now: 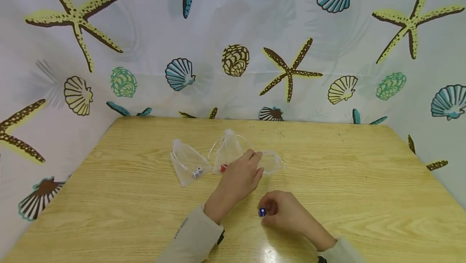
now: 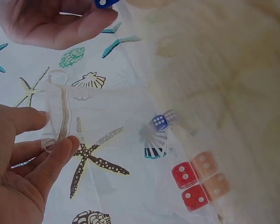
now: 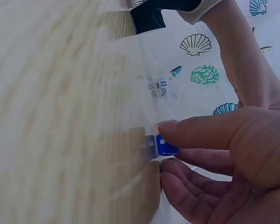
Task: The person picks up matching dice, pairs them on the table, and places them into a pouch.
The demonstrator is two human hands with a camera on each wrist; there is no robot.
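Note:
My left hand [image 1: 238,178] pinches the edge of a sheer white drawstring bag [image 1: 271,162] lying on the table. In the left wrist view a blue die [image 2: 160,122] shows at that bag's far end; whether it lies inside I cannot tell. Nearer the front, my right hand [image 1: 285,212] holds another blue die [image 1: 262,212] between thumb and fingers, down at the tabletop, as the right wrist view also shows. A second sheer bag [image 1: 228,147] lies beside the left hand, with red dice [image 2: 184,175] at its bottom, partly covered by the hand in the head view.
Left of these lies a third sheer bag [image 1: 183,160] with white dice [image 1: 197,172] in its lower corner. The wooden table [image 1: 364,198] is bordered at the back and sides by a white cloth [image 1: 145,44] printed with starfish and shells.

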